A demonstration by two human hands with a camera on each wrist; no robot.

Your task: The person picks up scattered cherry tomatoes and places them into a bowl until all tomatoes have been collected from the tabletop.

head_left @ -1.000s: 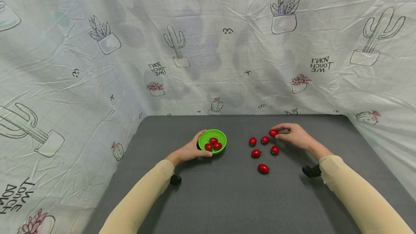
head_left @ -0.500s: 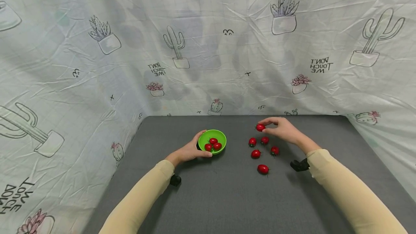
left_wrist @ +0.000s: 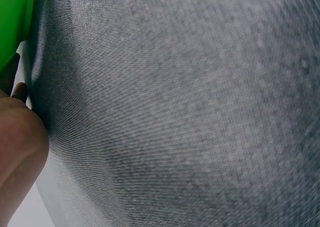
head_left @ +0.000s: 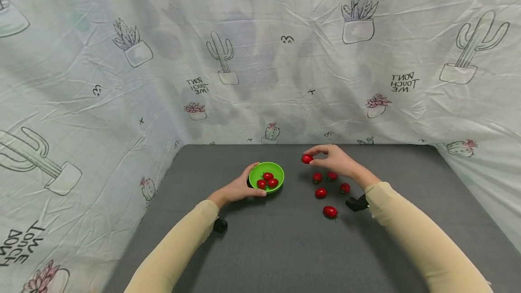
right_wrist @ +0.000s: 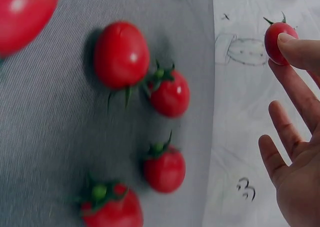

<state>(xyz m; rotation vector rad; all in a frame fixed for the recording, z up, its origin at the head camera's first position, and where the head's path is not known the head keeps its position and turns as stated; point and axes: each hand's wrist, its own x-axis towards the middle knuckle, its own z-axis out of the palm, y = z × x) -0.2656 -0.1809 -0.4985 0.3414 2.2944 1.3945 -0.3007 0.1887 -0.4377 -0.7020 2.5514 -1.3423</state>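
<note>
My left hand (head_left: 238, 188) grips the side of a green bowl (head_left: 278, 169), thumb at the near rim and fingers round the left side. Inside the bowl lie three red cherry tomatoes (head_left: 273, 182). Between thumb and fingertips, my right hand (head_left: 335, 161) pinches another cherry tomato (right_wrist: 275, 41), held above the table to the right of the bowl. Its green stem shows in the right wrist view, where the remaining fingers are loosely spread. In the left wrist view only part of the green bowl (left_wrist: 12, 22) and of the hand shows at the left edge.
Several more cherry tomatoes (head_left: 320, 192) lie scattered on the grey table (head_left: 277, 248), right of the bowl and below the right hand. A white curtain (head_left: 260, 58) printed with cacti hangs behind and along the sides. Black wrist-worn devices (head_left: 357, 203) sit under both sleeves.
My right hand has lifted a cherry tomato from the back right of the group and carried it left toward the bowl. The left hand and the bowl have stayed in place.
</note>
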